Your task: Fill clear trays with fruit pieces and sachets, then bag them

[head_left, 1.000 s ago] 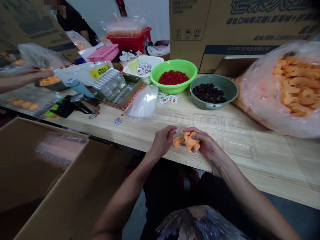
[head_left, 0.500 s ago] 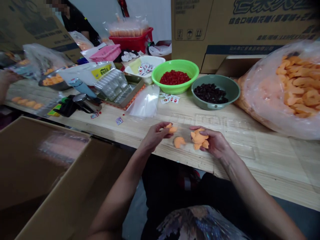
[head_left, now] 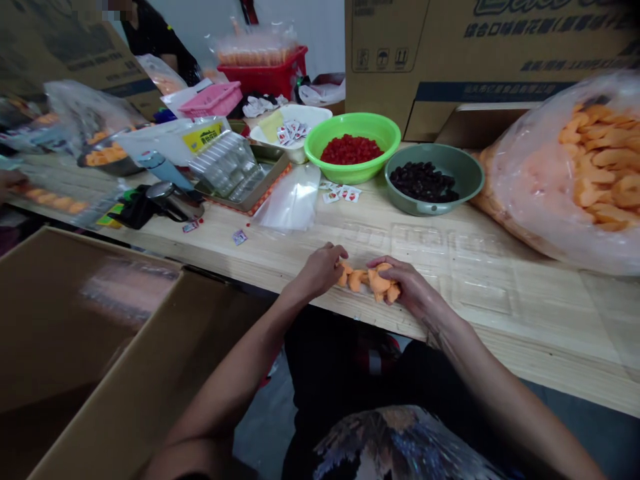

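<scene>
Fingers bent, my left hand is closed at an orange marshmallow low over the near edge of the table. A second marshmallow lies just right of it, in what looks like a clear plastic tray whose outline is hard to see. My right hand is closed around a small bunch of orange marshmallows, right beside that piece. Several clear compartment trays lie flat on the wood behind and to the right of my hands.
Beyond the hands stand a green bowl of red pieces and a grey-green bowl of dark pieces. A big bag of marshmallows bulges at right. An open carton is at lower left. Another person's hand shows far left.
My left hand has come down and its marshmallow now sits beside the one on the table. My right hand has moved left with its bunch, closing the gap between the hands.
</scene>
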`<state>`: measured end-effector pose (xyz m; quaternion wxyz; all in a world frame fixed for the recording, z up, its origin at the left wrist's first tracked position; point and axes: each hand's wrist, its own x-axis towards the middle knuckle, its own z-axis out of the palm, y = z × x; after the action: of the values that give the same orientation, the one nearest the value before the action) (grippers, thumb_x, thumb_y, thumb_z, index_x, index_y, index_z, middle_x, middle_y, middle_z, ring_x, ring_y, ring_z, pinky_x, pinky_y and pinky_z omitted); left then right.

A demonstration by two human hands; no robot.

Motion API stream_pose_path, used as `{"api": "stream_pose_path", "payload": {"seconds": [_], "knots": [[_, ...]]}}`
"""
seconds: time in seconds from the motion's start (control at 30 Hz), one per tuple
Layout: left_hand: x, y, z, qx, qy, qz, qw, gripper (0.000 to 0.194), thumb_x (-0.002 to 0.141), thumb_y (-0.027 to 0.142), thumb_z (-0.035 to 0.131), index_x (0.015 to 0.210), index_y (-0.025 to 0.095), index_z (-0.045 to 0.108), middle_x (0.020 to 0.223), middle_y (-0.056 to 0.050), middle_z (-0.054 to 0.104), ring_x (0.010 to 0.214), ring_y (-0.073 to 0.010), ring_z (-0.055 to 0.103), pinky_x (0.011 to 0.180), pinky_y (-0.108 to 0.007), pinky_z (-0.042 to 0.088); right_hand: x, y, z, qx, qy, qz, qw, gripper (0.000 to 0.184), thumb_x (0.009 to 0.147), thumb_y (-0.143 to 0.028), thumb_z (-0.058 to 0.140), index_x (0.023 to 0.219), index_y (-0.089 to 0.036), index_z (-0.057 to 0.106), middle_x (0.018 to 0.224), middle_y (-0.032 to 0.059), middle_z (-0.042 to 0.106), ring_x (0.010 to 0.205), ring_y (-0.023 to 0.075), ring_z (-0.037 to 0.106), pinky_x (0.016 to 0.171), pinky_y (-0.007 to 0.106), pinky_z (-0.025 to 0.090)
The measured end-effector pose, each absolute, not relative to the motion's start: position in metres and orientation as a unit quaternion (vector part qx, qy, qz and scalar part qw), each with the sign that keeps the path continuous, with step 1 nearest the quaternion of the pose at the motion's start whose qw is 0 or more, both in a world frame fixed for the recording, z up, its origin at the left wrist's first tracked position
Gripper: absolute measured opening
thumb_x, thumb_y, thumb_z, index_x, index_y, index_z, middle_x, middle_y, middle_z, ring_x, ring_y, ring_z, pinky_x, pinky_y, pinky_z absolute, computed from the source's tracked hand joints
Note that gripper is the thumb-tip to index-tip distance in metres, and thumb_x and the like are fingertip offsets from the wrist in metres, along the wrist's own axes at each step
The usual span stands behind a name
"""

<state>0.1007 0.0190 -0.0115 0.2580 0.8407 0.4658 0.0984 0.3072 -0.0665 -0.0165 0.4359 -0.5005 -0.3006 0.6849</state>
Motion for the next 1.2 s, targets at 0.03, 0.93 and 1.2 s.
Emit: {"api": "stream_pose_path", "payload": {"seconds": [0.03,0.93,1.2], "knots": [[0.1,0.017,-0.015,0.841,0.469,0.097,0.252,0.029,0.078,0.005,0.057,0.101,0.016,0.071,0.091,-0.004,0.065,0.076,-0.0151,0.062,0.073,-0.027,0.049,0.306,-0.066,-0.017,-0.503,-0.301,0.683,0.436,0.034,0.066,-0.028,0.065,0.098,-0.016,0.064,0.079,0.0023,0.062,0.054,0.0122,0.054,0.034,0.019,0.039],[0.196,-0.016,0.009,0.583,0.455,0.273,0.616,0.036,0.064,0.02,0.074,0.098,0.016,0.063,0.079,0.003,0.059,0.062,-0.0077,0.052,0.057,-0.021,0.04,0.357,-0.075,-0.005,-0.467,-0.28,0.653,0.526,0.035,0.07,-0.03,0.08,0.098,-0.019,0.062,0.077,0.0015,0.068,0.058,0.0132,0.061,0.045,0.02,0.047],[0.212,0.009,0.014,0.582,0.403,0.217,0.672,0.029,0.065,0.02,0.07,0.092,0.016,0.06,0.08,0.002,0.061,0.067,-0.0093,0.054,0.064,-0.023,0.044,0.426,-0.105,0.008,-0.508,-0.241,0.593,0.576,0.044,0.071,-0.025,0.077,0.111,-0.018,0.06,0.089,0.0053,0.07,0.074,0.0164,0.065,0.051,0.021,0.048]]}}
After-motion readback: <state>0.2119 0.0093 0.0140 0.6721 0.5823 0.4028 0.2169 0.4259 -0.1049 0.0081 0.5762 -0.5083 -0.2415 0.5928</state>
